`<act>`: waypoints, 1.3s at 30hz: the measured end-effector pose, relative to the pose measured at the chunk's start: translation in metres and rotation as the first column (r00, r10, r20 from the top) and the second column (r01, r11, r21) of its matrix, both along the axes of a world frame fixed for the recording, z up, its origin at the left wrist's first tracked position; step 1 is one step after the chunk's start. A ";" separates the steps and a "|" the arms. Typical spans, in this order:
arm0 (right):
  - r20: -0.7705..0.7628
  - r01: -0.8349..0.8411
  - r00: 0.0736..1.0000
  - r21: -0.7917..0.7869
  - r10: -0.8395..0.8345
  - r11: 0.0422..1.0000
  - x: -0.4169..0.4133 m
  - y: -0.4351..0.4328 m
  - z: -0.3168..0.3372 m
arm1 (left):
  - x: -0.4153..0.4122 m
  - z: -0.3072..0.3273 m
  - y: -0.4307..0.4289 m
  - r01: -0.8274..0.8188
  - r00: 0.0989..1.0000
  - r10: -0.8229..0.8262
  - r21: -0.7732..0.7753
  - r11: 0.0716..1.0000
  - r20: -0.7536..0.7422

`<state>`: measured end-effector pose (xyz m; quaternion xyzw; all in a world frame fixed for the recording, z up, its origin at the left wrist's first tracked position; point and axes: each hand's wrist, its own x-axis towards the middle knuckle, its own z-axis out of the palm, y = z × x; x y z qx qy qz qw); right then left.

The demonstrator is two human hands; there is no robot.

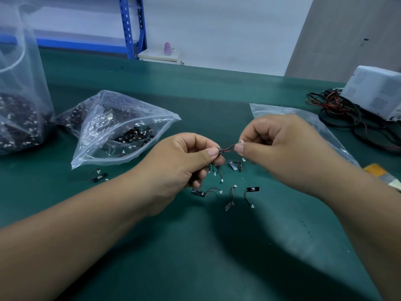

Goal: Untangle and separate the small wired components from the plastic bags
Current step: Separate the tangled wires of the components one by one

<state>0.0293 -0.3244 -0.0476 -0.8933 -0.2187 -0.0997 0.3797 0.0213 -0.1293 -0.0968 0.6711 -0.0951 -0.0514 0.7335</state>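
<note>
My left hand (184,161) and my right hand (280,148) are held above the green mat, each pinching one end of a small wired component (227,148) with a red and black wire and a white plug. More wires dangle under my left fingers. Several separated components lie on the mat below: one (198,192), another (252,189), a third (98,177) at the left. An open clear plastic bag (121,127) full of tangled components lies to the left.
A bigger clear bag (19,118) of components stands at the far left. An empty flat bag (303,120) lies under my right hand. A white device (375,92) with coiled cables (338,111) sits at the right edge. Blue shelving (132,27) stands behind the table.
</note>
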 end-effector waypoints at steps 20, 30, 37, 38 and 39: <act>-0.069 0.139 0.987 -0.057 -0.143 0.989 0.017 -0.012 -0.011 | 0.005 0.001 0.003 -0.232 0.973 0.232 0.074 0.970 0.018; -0.177 0.021 0.978 -0.438 -0.108 0.899 0.018 -0.010 -0.023 | 0.012 -0.005 0.007 -0.341 0.938 0.345 0.078 0.937 -0.039; -0.190 -0.004 0.977 -0.492 -0.102 0.870 0.015 -0.006 -0.025 | 0.012 -0.005 0.007 -0.321 0.944 0.326 0.088 0.943 -0.048; -0.195 -0.013 0.976 -0.487 -0.094 0.873 0.015 -0.006 -0.025 | 0.012 -0.005 0.006 -0.319 0.945 0.324 0.088 0.944 -0.051; -0.197 -0.023 0.977 -0.489 -0.085 0.872 0.015 -0.005 -0.026 | 0.012 -0.005 0.006 -0.317 0.945 0.322 0.087 0.945 -0.052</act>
